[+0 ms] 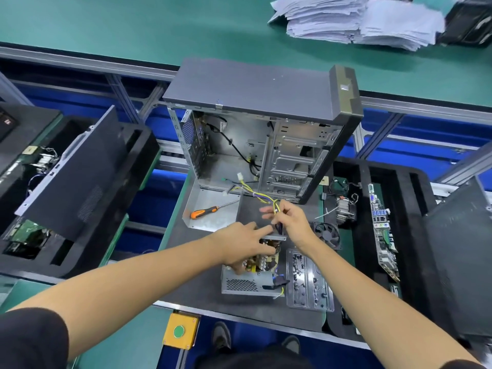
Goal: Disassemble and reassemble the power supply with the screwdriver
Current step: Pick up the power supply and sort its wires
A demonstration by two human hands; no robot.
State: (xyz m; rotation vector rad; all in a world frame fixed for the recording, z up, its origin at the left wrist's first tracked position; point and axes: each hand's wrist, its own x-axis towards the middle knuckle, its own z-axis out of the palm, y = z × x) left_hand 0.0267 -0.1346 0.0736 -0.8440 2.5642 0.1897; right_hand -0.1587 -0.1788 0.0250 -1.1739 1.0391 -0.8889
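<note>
PSU is open: its base tray with the circuit board (262, 262) sits on the dark worktop (205, 294) near the front edge, vented side toward the person. The lid (210, 209), an L-shaped metal cover, lies apart at the far left of the base. Screwdriver (213, 209) rests inside that lid, orange handle at the left, shaft running right and slightly away, tip toward the PC case (266, 123). Left hand (241, 247) lies over the board's far-left corner, fingers spread and pressing or bracing it, not wrapped round anything as far as I can see. Right hand (288, 218) is above the far edge of the base, pinching the yellow and black cable bundle (266, 198), which trails away into the open case. My read: cable routing or board seating in progress, cover not yet back on. Key relation for the next move: the screwdriver is beyond and left of both hands, well apart from the base, and the left hand is nearer to it, so that hand reaches the handle with the shortest path. The lid has to cross rightward and toward the person to cover the base. Risk: cables pinched under the lid edge.
</note>
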